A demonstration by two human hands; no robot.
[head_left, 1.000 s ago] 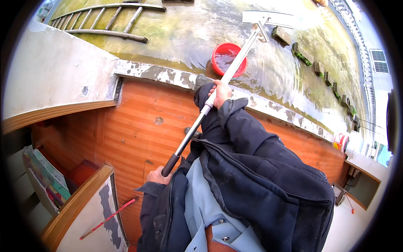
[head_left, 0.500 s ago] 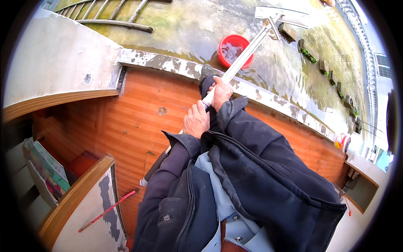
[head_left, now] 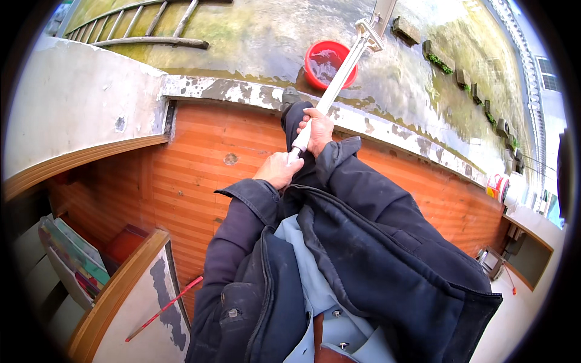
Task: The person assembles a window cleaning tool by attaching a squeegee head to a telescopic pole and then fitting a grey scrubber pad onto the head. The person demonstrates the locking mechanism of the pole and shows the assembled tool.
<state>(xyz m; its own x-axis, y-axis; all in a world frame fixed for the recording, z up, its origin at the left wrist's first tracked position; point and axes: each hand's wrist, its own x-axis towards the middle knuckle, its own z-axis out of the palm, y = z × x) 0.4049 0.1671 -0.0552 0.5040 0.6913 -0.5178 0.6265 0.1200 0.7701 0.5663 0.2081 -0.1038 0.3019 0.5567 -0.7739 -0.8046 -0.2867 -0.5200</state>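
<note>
Both hands grip a white-handled flat mop (head_left: 333, 91), which slants away from me to the upper right. My right hand (head_left: 316, 129) is wrapped round the white shaft, farther along it. Nearer my body, my left hand (head_left: 277, 171) is closed on the handle's near part; the end behind it is hidden by my sleeve. The mop's head reaches the top edge of the picture and is partly cut off. Just beyond the sill, a red basin (head_left: 310, 71) with water in it stands beside and partly behind the shaft.
A paint-worn sill (head_left: 221, 91) divides the orange striped floor (head_left: 200, 145) from the wet, mossy concrete outside. A wooden ladder (head_left: 151, 40) lies at upper left. Several blocks (head_left: 405, 30) line the right. A red stick (head_left: 163, 308) leans at lower left.
The mop's head has turned from crosswise to nearly lengthwise and now runs past the top edge. My left hand has rolled round the handle, and the handle's near end has gone from sight.
</note>
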